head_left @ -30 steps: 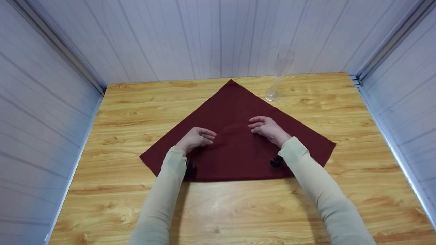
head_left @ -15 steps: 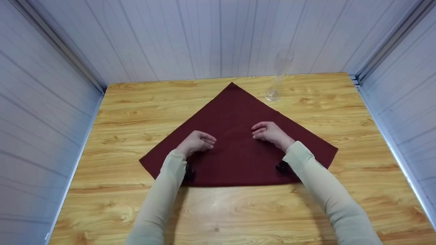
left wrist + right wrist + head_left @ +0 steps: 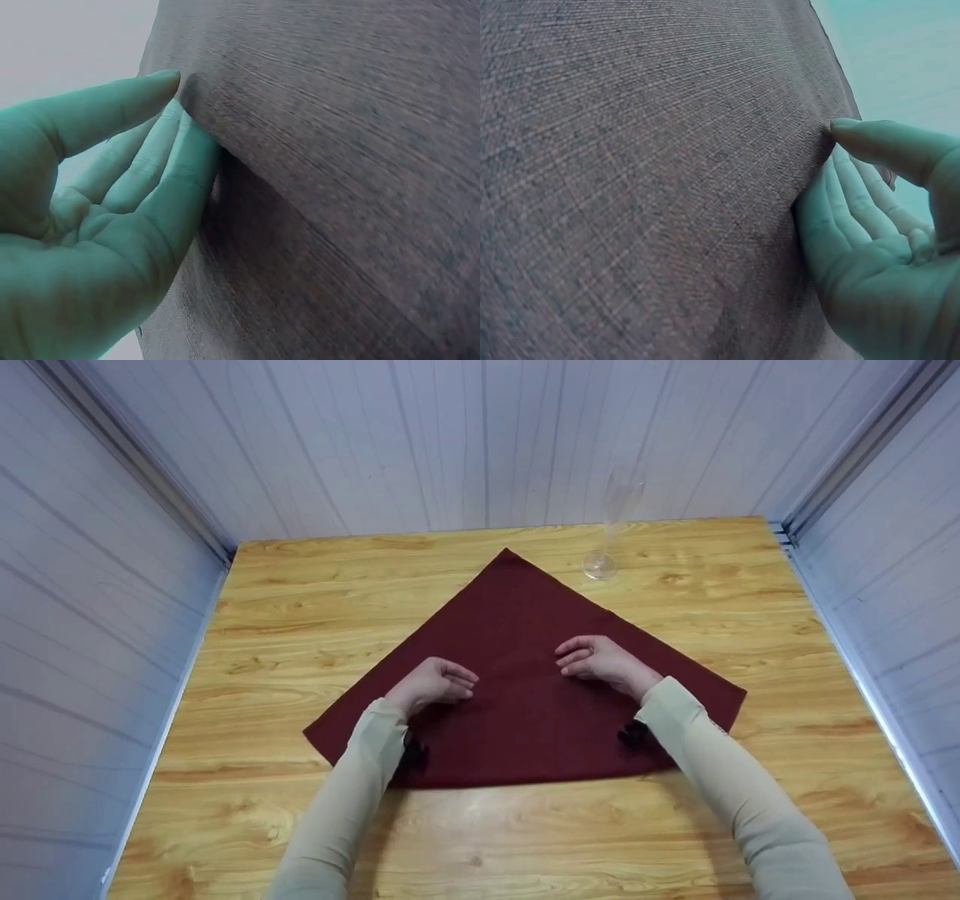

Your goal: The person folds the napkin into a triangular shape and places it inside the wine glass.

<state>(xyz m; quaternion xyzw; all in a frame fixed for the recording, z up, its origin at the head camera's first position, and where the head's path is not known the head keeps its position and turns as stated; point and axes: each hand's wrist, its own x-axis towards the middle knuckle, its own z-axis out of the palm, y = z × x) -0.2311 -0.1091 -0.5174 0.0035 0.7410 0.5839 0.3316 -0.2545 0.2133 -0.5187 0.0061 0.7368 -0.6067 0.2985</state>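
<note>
Left hand (image 3: 433, 685): pinching cloth (image 3: 517, 720)
Right hand (image 3: 604, 664): pinching, slightly higher in frame
Cloth's long edge: lower frame, below both

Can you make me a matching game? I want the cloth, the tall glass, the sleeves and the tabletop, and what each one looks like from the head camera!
Things:
1. cloth
2. champagne flute
3. sleeves
4. tabletop

Looks:
A. pale, greyish cream
B. yellow-brown with wood grain
C. dark red
D. see-through, standing on its foot

Right pairs: 1-C, 2-D, 3-A, 4-B
</note>
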